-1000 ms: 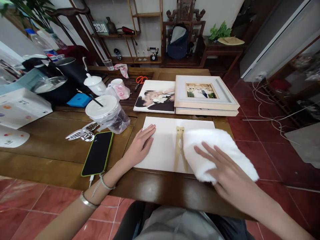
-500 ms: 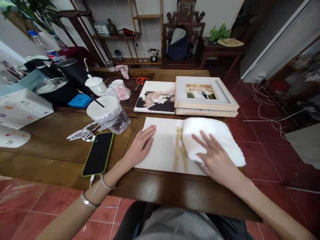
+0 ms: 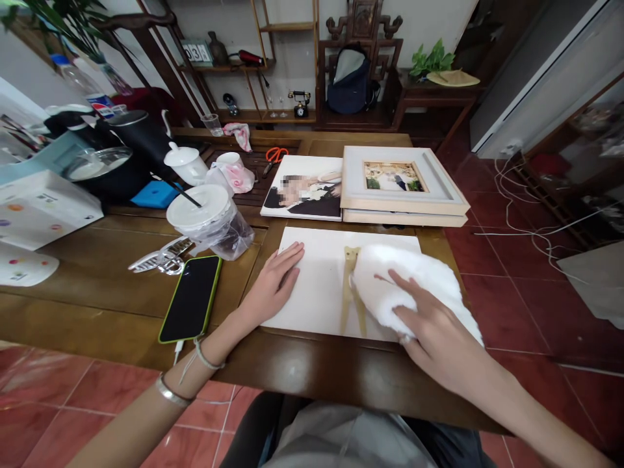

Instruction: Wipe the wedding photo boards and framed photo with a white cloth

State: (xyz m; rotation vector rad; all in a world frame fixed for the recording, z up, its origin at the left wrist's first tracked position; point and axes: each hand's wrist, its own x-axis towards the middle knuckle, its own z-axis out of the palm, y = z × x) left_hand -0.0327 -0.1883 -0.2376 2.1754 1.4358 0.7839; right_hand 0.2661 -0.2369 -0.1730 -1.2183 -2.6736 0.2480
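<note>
This looks like a home, with its carved chair point(image 3: 364, 19), display shelf point(image 3: 287, 27) and leafy plant point(image 3: 432, 62).

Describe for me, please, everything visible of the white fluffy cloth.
The white fluffy cloth looks soft and thick, without visible pattern. It lies rumpled over the right part of the flat white rectangular board, reaching past its right edge and partly hiding the flat pale-yellow inverted-V piece. The bare right hand is partly sunk into it.

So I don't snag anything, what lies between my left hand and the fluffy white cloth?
In the head view: a bare stretch of flat white rectangular board, then a flat tan forked piece on it.
</note>
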